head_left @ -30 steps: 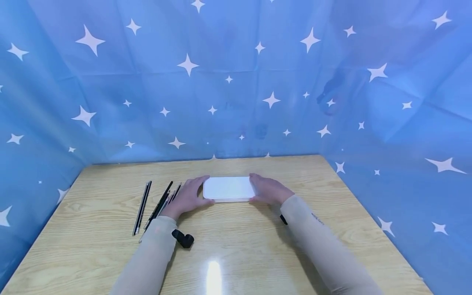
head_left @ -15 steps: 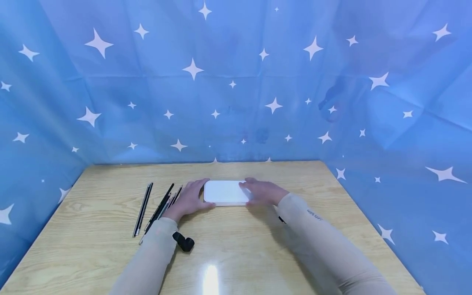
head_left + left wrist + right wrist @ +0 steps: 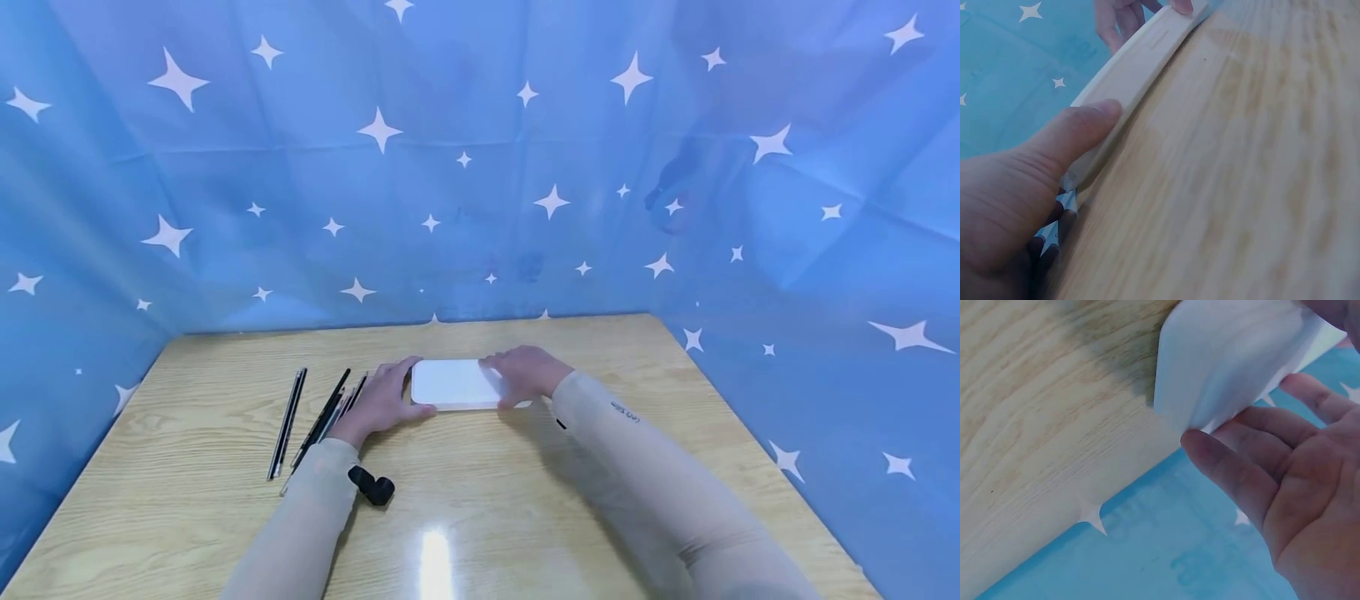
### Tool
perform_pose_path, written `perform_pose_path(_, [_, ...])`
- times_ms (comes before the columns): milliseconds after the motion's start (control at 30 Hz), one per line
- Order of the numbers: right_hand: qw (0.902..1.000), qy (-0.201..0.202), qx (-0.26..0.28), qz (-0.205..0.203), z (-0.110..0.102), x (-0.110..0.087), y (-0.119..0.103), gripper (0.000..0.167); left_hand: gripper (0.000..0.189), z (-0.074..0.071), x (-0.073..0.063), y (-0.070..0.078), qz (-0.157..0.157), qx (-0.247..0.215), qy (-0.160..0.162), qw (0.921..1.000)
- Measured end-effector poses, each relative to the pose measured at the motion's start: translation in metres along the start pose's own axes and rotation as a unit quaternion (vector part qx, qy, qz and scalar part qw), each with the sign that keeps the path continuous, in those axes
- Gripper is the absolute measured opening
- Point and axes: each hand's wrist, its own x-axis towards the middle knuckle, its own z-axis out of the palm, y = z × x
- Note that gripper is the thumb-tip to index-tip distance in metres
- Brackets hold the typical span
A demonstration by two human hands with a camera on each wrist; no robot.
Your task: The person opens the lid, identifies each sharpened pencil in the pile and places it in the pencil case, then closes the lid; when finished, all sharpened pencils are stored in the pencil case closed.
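A flat white box (image 3: 450,383) with rounded corners lies lengthwise across the far middle of the wooden table. My left hand (image 3: 381,403) grips its left end, with the thumb along the near side and the fingers at the far side. Nearer the other end, my right hand (image 3: 527,375) reaches over the box and holds it between the thumb and fingers. A bit of the box shows past that hand. In the right wrist view, fingertips (image 3: 1200,447) touch the box's edge. The left wrist view has the left thumb against the near side wall (image 3: 1132,78).
Several dark, thin pencils (image 3: 288,423) lie on the table (image 3: 465,500) left of my left hand, some partly hidden behind the wrist. A blue cloth with white stars (image 3: 480,242) hangs behind the table and along both sides.
My right hand has moved left, from the right end of the box to farther over its top. The left hand keeps its hold, and the box stays in about the same place.
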Motion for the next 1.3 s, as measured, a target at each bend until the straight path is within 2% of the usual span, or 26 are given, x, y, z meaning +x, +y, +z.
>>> perform_pose_path(133, [0.9998, -0.007, -0.012, -0.013, -0.003, 0.003, 0.002, 0.085, 0.102, 0.0, 0.001, -0.002, -0.009, 0.0, 0.013, 0.9999])
perform_pose_path(233, [1.0, -0.005, -0.006, -0.004, -0.005, 0.005, 0.004, 0.084, 0.102, 0.0, 0.003, -0.001, -0.013, -0.003, 0.016, 0.9998])
perform_pose_path(367, [0.9999, -0.002, 0.012, 0.01, -0.007, 0.008, 0.007, 0.083, 0.1, -0.002, 0.005, 0.001, -0.009, -0.006, 0.013, 0.9999])
perform_pose_path(600, [0.9996, -0.017, 0.022, 0.006, -0.009, 0.006, 0.014, 0.087, 0.098, -0.007, 0.01, 0.006, 0.0, 0.009, 0.003, 0.9999])
perform_pose_path(867, [0.9996, 0.009, 0.025, 0.004, -0.018, 0.004, 0.019, 0.086, 0.092, -0.012, 0.02, 0.011, 0.006, 0.013, 0.018, 0.9997])
perform_pose_path(1100, [0.9995, -0.001, 0.03, -0.007, -0.003, 0.0, 0.011, 0.083, 0.096, -0.006, 0.012, 0.008, -0.02, -0.002, 0.005, 0.9998])
perform_pose_path(1300, [0.9976, -0.003, 0.068, 0.006, 0.01, -0.008, 0.006, 0.081, 0.1, 0.003, 0.005, 0.002, -0.013, 0.002, 0.011, 0.9999])
